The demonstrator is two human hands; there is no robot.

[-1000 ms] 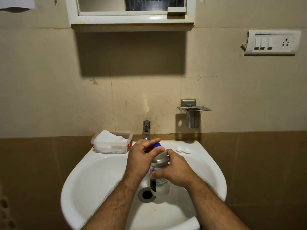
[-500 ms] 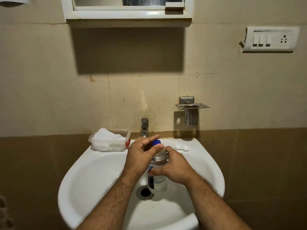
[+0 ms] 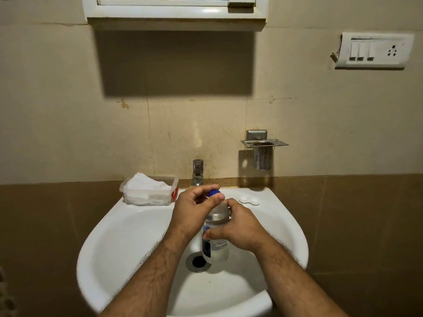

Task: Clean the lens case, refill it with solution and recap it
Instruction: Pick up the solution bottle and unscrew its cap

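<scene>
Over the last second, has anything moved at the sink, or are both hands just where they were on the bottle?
Almost nothing changed. The left hand still pinches the blue cap and the right hand still grips the clear solution bottle over the white sink. Whether the cap has turned cannot be told. The white lens case stays on the rim, untouched.

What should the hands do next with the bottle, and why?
Probably twist the blue cap off. The left hand pinches the cap while the right hand holds the bottle over the sink. The cap looks still on, and the lens case waits on the rim.
</scene>
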